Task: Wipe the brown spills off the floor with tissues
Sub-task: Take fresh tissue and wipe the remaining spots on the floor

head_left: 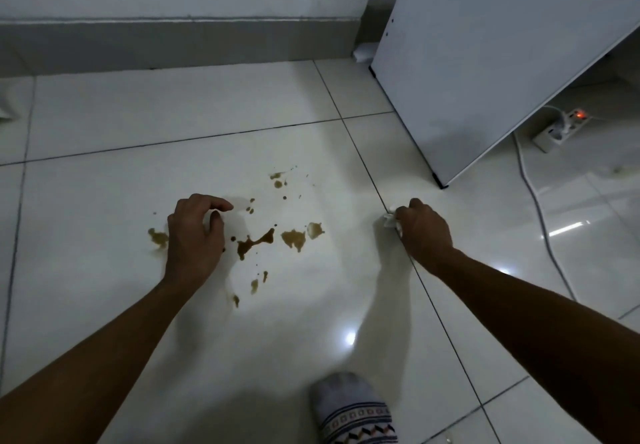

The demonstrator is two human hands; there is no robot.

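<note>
Brown spills [258, 241] lie scattered over a white floor tile [104, 201], as several blotches and small drops. My left hand [194, 232] hovers over the left part of the spills with its fingers loosely curled, and I see nothing in it. One blotch [157, 237] shows just left of that hand. My right hand [424, 232] is down at the tile joint to the right of the spills and grips a crumpled white tissue [389, 221], which touches the floor.
A white cabinet panel [485, 62] stands at the right rear, its foot near my right hand. A power strip [557, 130] with a lit red switch and a white cable [540, 211] lie on the floor beyond. My slippered foot [351, 409] is at the bottom. A grey skirting runs along the wall.
</note>
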